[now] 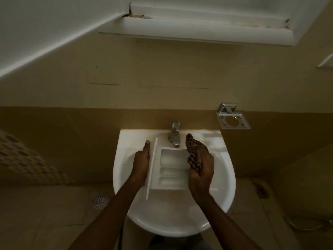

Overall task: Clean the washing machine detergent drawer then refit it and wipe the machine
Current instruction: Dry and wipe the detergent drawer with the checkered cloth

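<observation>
A white moulded-plastic detergent drawer (173,170) is held level over the bowl of a glossy white ceramic sink (171,213), just below the chrome tap (174,134). The drawer is a shallow rectangular tray split into one large compartment nearest the tap and two narrower rounded troughs behind it. Its flat, thin front panel stands as a long strip along the left edge. The left hand (141,163) holds the drawer at that panel. Its thumb lies straight along the panel's outer face, and its other fingers pass out of sight underneath. The right hand (201,170) has its fingers curled round a bunched, soft, dark-checked cloth (193,152), which is pressed against the drawer's right rim and part of which sticks up towards the tap. On the matt tan wall to the right of the sink hangs a shiny metal holder (233,120) with round cut-outs. A round perforated drain (101,201) sits in the tiled floor on the left.
</observation>
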